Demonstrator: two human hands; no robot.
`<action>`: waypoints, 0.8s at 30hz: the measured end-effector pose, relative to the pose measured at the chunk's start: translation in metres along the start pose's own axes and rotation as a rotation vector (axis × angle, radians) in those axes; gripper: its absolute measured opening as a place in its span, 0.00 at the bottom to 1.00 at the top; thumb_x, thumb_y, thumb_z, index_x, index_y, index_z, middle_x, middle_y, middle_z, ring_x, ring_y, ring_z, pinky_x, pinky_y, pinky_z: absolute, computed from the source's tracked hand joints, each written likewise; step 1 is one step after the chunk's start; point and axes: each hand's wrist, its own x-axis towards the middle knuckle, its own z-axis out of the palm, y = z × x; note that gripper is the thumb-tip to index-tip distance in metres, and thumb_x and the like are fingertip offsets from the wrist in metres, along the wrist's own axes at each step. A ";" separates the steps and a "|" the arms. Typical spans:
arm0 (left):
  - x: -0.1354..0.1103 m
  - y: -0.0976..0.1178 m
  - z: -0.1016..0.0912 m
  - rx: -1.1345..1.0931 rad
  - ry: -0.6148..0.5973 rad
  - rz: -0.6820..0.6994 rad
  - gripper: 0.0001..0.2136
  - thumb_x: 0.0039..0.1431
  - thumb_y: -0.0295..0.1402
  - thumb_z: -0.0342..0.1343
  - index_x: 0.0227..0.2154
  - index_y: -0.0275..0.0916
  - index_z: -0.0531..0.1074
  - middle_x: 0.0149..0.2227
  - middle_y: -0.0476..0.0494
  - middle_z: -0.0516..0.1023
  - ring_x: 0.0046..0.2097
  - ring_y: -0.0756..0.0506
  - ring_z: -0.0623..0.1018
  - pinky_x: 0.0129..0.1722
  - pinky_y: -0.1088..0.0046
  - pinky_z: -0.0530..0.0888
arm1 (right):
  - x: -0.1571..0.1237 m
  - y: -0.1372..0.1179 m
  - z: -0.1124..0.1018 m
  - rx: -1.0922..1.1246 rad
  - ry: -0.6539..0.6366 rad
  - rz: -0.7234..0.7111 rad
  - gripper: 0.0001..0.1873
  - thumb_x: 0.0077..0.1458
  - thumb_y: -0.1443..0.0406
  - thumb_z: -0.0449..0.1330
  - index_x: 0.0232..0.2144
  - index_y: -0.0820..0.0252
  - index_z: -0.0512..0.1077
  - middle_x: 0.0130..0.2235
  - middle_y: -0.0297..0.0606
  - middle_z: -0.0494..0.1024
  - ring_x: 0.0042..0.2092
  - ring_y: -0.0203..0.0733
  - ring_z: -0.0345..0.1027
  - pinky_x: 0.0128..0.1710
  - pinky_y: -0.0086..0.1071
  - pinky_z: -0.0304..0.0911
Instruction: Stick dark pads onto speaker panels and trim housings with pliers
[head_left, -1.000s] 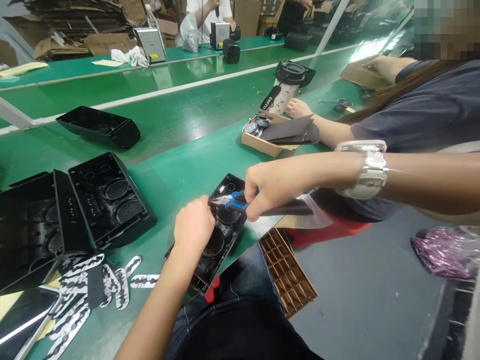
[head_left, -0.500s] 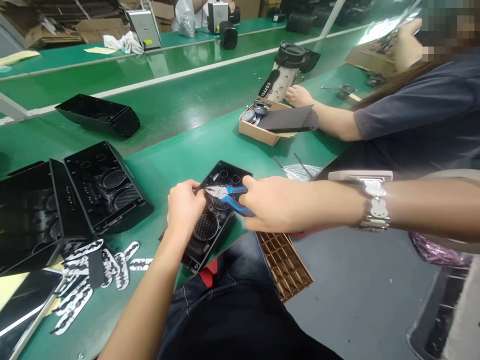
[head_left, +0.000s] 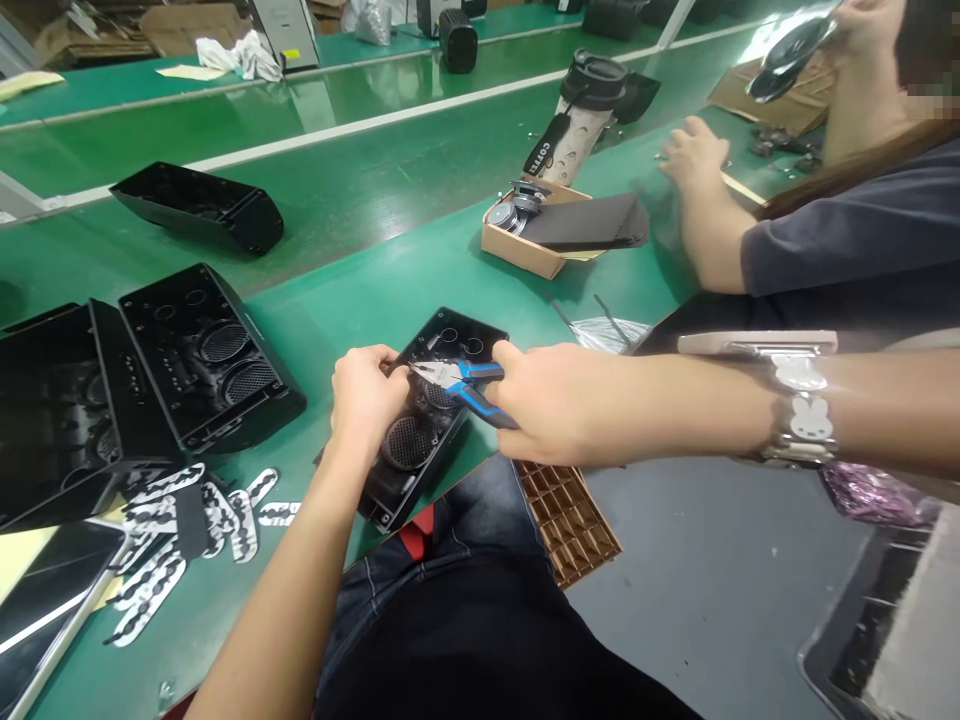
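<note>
- A person sits at the near edge of a green workbench (head_left: 360, 290), both bare arms reaching forward over a black plastic speaker housing (head_left: 431, 410).
- The speaker housing lies open side up at the near edge of the bench, partly overhanging it above the person's lap, with round mesh grilles showing inside.
- The left hand (head_left: 367, 395) is clenched at the housing's left rim, fingers pinched around something too small to make out.
- The right hand (head_left: 551, 400) grasps the blue handles of a pair of pliers (head_left: 454, 380); a watch with a pale strap sits on that wrist.
- The metal nose of the pliers points left, its tip meeting the left hand's fingertips over the housing.
- To the left on the bench stand two more open black housings (head_left: 210, 360), side by side and touching.
- Near the bench's near left corner lie black and white patterned strips (head_left: 187, 530).
- Another black housing (head_left: 199, 205) rests farther back on the left, well apart from the rest.
- Toward the far right sits a small cardboard box (head_left: 525, 250) holding round speaker drivers, with a dark sheet laid across it.
- A co-worker on the right rests one hand (head_left: 694, 150) on the bench beyond the box.
- A brown gridded tray (head_left: 566, 520) hangs just below the bench's near edge, beside the person's knee.
</note>
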 end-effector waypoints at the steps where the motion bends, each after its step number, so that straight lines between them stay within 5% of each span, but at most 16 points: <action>1: 0.001 -0.001 0.000 -0.004 -0.006 0.001 0.06 0.47 0.32 0.53 0.25 0.39 0.74 0.24 0.48 0.75 0.28 0.47 0.73 0.30 0.75 0.67 | -0.001 -0.001 -0.001 0.007 -0.030 0.014 0.13 0.56 0.61 0.50 0.35 0.64 0.71 0.33 0.42 0.64 0.19 0.30 0.48 0.21 0.30 0.49; 8: 0.004 0.001 0.001 0.015 -0.049 0.056 0.08 0.48 0.31 0.51 0.27 0.38 0.74 0.26 0.48 0.76 0.30 0.48 0.74 0.29 0.76 0.66 | 0.005 0.010 0.004 0.275 -0.034 0.008 0.14 0.55 0.59 0.51 0.29 0.64 0.70 0.33 0.41 0.67 0.22 0.31 0.53 0.24 0.29 0.52; 13: -0.016 -0.006 -0.026 0.079 -0.173 0.085 0.11 0.47 0.32 0.55 0.36 0.42 0.75 0.34 0.47 0.78 0.35 0.45 0.76 0.33 0.74 0.68 | -0.006 0.025 0.007 0.616 -0.078 0.020 0.17 0.50 0.52 0.56 0.26 0.61 0.70 0.33 0.36 0.67 0.28 0.34 0.59 0.26 0.27 0.52; 16: -0.038 -0.016 -0.037 0.192 -0.248 0.056 0.09 0.49 0.32 0.53 0.34 0.42 0.75 0.33 0.46 0.78 0.36 0.42 0.76 0.31 0.72 0.67 | -0.019 0.022 0.008 0.639 -0.085 0.025 0.20 0.48 0.49 0.58 0.24 0.61 0.71 0.32 0.34 0.63 0.27 0.33 0.58 0.25 0.28 0.51; 24: -0.060 -0.018 -0.028 0.367 -0.150 0.018 0.12 0.56 0.30 0.42 0.32 0.43 0.72 0.30 0.43 0.76 0.34 0.36 0.76 0.26 0.68 0.64 | -0.013 -0.005 0.002 0.609 -0.150 -0.066 0.22 0.47 0.51 0.59 0.16 0.63 0.64 0.31 0.34 0.62 0.28 0.32 0.55 0.25 0.27 0.50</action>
